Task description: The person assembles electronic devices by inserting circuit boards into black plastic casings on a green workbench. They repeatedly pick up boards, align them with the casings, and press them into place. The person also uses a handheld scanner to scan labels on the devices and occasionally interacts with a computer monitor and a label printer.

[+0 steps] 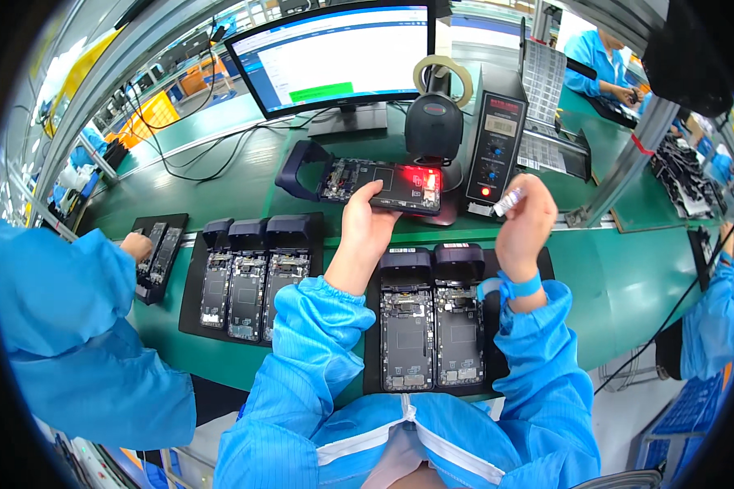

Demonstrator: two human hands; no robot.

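My left hand [365, 224] grips an opened handheld device [381, 184] with a bare circuit board and a dark looped end piece. Red light from the black barcode scanner [434, 129] above falls on its right end. Beside the black control box [494, 151], my right hand [527, 224] pinches a small whitish piece [509, 201] whose kind I cannot make out. A blue wrist strap [520, 287] circles my right wrist. Two similar opened devices [406, 338] lie side by side on a dark mat between my forearms.
Left of my left forearm, three more opened devices [246, 285] rest on another dark mat. A monitor [334, 61] stands behind, with a tape roll [466, 81] by the scanner. A label-sheet rack [546, 106] is at right. A co-worker's hand [136, 246] is at far left.
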